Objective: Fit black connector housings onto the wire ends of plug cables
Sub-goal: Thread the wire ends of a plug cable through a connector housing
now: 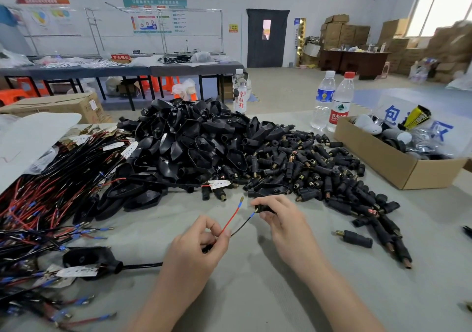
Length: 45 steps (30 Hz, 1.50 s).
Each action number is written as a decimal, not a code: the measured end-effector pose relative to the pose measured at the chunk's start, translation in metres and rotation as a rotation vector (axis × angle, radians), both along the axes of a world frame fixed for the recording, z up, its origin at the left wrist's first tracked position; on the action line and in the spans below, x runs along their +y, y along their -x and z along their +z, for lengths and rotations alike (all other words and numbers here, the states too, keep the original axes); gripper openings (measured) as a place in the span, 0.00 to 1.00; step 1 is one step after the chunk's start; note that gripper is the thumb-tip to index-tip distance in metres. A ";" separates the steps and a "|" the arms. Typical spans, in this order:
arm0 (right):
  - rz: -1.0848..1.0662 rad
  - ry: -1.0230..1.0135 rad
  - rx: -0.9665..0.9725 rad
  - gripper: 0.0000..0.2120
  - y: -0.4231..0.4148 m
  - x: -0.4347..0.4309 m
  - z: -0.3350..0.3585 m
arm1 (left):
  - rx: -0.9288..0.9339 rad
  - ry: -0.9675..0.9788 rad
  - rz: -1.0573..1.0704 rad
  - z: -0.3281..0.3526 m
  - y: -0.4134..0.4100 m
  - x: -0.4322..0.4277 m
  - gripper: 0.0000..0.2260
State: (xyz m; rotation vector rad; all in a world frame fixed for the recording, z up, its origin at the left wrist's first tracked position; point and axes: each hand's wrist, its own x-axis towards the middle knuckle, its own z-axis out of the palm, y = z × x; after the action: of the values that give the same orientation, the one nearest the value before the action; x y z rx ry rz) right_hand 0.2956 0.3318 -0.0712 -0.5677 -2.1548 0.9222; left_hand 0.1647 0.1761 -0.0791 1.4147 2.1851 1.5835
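Observation:
My left hand (201, 244) pinches a plug cable where it splits into a red wire (231, 219) and a black wire (242, 225), both with blue sleeves and brass tips. My right hand (279, 215) grips a small black connector housing (264, 208), and the black wire's tip sits at its opening. The red wire's tip points up, free. The cable runs left to its black plug (89, 257) lying on the grey table (255, 293). A heap of small connector housings (319, 170) spreads to the right.
A pile of large black plug shells (194, 137) fills the middle. Loose red and black cables (46, 198) lie at the left. Two water bottles (332, 101) and a cardboard box (398, 163) stand at the right. One housing (356, 238) lies alone near my right hand.

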 end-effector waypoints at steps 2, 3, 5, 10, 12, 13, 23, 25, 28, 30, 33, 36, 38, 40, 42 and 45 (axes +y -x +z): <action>0.024 -0.014 0.002 0.27 0.000 -0.001 0.000 | -0.018 -0.001 0.002 0.000 0.000 0.001 0.10; 0.032 -0.024 0.000 0.27 0.000 -0.002 0.000 | -0.019 0.000 0.004 0.000 0.000 0.001 0.10; 0.038 -0.031 0.004 0.28 -0.001 -0.003 0.001 | -0.020 0.000 0.006 0.000 -0.001 0.001 0.10; 0.038 0.007 0.033 0.28 0.000 -0.001 0.005 | -0.007 0.007 0.009 0.001 -0.001 0.001 0.10; 0.029 0.009 0.048 0.27 0.000 0.000 0.005 | -0.003 0.010 0.010 0.001 -0.002 0.002 0.10; 0.028 0.007 0.050 0.27 0.000 0.000 0.005 | -0.002 0.011 0.012 0.002 -0.002 0.002 0.10; -0.034 -0.331 -0.220 0.27 -0.007 0.003 -0.001 | -0.016 -0.002 0.014 0.000 0.000 0.001 0.10; -0.036 -0.402 -0.270 0.28 -0.006 0.003 -0.001 | -0.025 -0.032 0.005 0.000 0.000 0.000 0.10; -0.018 -0.415 -0.309 0.27 -0.005 0.003 -0.001 | -0.069 -0.084 0.021 0.000 0.000 0.000 0.11; 0.012 -0.391 -0.334 0.26 -0.005 0.001 -0.002 | -0.081 -0.108 0.038 0.000 0.001 0.001 0.12; 0.043 -0.354 -0.359 0.26 -0.006 0.000 -0.002 | -0.072 -0.128 0.073 -0.001 0.002 0.001 0.13; 0.056 -0.306 -0.347 0.24 -0.005 -0.001 0.000 | -0.057 -0.139 0.095 -0.002 0.004 0.001 0.14; 0.056 -0.284 -0.334 0.21 -0.004 -0.001 0.000 | -0.048 -0.151 0.097 -0.002 0.005 0.001 0.13; 0.052 -0.273 -0.331 0.21 -0.003 -0.001 -0.001 | -0.048 -0.158 0.097 -0.002 0.004 0.001 0.13; 0.058 -0.277 -0.342 0.21 -0.003 -0.001 -0.002 | -0.054 -0.163 0.099 -0.001 0.004 0.000 0.13; 0.066 -0.282 -0.344 0.20 -0.003 -0.002 -0.003 | -0.080 -0.158 0.080 0.000 0.003 0.000 0.12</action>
State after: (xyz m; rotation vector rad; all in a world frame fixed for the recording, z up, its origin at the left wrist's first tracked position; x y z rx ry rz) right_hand 0.2984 0.3301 -0.0737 -0.5468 -2.5707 0.5672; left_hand 0.1620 0.1760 -0.0793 1.2921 2.1392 1.8426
